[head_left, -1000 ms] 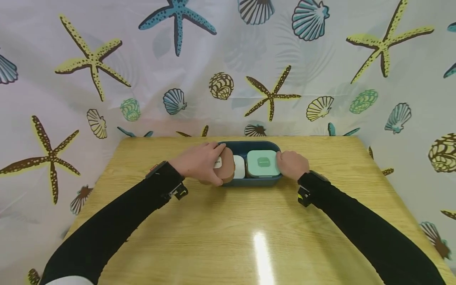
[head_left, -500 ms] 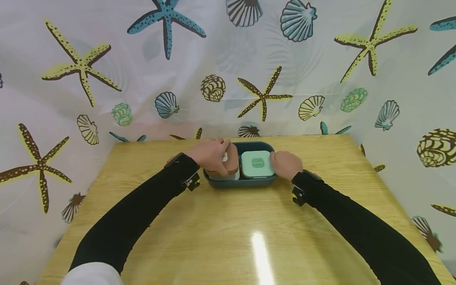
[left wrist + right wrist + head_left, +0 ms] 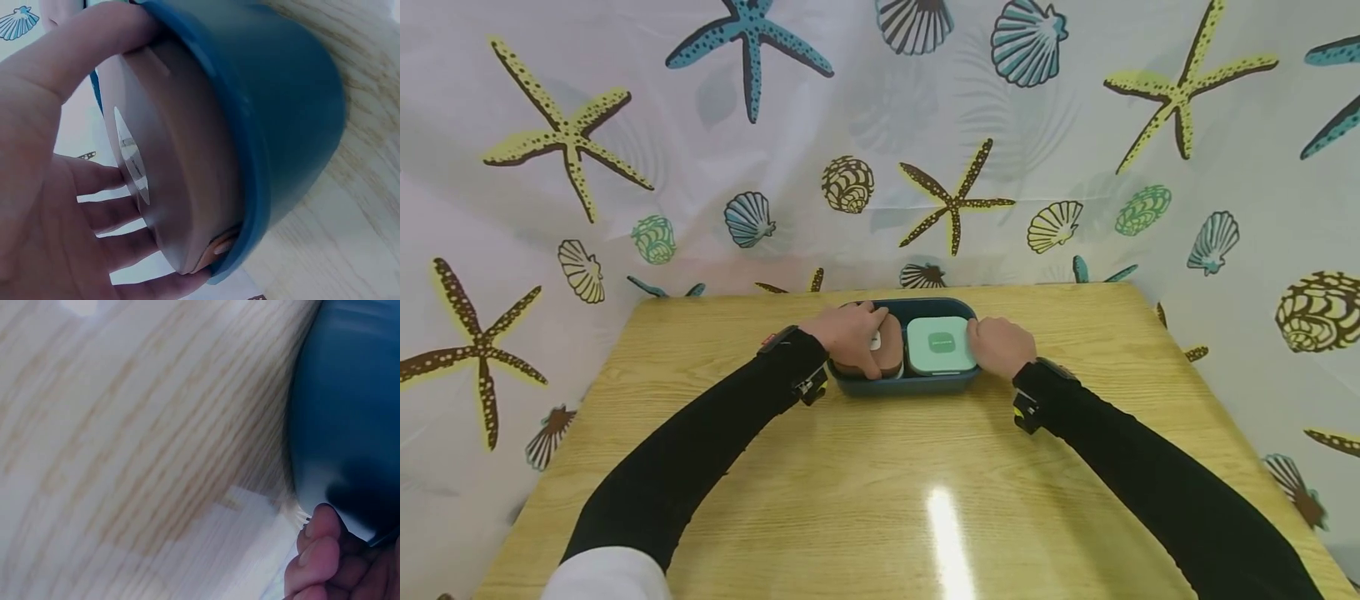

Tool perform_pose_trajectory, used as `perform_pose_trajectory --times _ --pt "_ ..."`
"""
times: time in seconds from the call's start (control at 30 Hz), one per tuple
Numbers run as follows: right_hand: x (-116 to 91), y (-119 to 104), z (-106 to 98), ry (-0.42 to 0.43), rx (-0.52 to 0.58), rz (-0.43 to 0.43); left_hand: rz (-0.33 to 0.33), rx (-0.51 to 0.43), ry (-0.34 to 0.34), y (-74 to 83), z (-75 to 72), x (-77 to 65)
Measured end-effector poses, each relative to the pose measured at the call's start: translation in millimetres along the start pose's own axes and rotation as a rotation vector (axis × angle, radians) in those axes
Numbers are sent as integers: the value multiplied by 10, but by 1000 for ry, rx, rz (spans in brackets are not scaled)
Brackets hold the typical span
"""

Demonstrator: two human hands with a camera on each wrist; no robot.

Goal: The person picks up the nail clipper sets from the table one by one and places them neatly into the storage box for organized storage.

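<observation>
A dark blue oblong bin (image 3: 917,385) stands near the table's back edge. In its left half sits a brown rounded-square container (image 3: 892,348) with a white label. My left hand (image 3: 848,335) holds this container from above, thumb on one side and fingers spread along the other. In the left wrist view, the brown top (image 3: 169,156) rises above the blue rim. A sliver of white shows below its front right edge. A mint-green lidded container (image 3: 934,357) fills the right half. My right hand (image 3: 1002,347) grips the bin's right end, its fingertips (image 3: 320,557) curled by the wall.
The wooden table (image 3: 850,492) reaches from the bin toward my body. A white curtain (image 3: 820,108) printed with starfish and shells hangs behind and on both sides. A bright light streak lies on the tabletop.
My left hand has carried the brown container slightly right and down into the bin's left half, over the white piece seen earlier. The right hand keeps its grip on the bin.
</observation>
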State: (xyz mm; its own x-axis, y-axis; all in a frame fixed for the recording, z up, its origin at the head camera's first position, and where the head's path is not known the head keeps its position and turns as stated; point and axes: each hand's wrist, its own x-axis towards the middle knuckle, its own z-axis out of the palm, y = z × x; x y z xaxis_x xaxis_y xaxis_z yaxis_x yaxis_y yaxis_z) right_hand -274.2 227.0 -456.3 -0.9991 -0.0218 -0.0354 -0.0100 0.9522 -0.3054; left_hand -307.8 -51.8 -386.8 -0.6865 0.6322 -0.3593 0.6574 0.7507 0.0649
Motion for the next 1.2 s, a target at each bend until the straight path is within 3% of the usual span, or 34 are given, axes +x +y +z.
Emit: perform_pose_trajectory --times 0.4,0.73,1.03,1.2 --pt "9 -10 24 -15 3 15 22 -23 -42 -17 93 84" --pt "21 -3 33 1 1 30 55 -141 -53 -71 108 84" --pt "2 -20 11 12 13 34 42 -189 -21 -38 97 54" --pt "2 -30 9 3 10 42 37 -182 56 33 111 107"
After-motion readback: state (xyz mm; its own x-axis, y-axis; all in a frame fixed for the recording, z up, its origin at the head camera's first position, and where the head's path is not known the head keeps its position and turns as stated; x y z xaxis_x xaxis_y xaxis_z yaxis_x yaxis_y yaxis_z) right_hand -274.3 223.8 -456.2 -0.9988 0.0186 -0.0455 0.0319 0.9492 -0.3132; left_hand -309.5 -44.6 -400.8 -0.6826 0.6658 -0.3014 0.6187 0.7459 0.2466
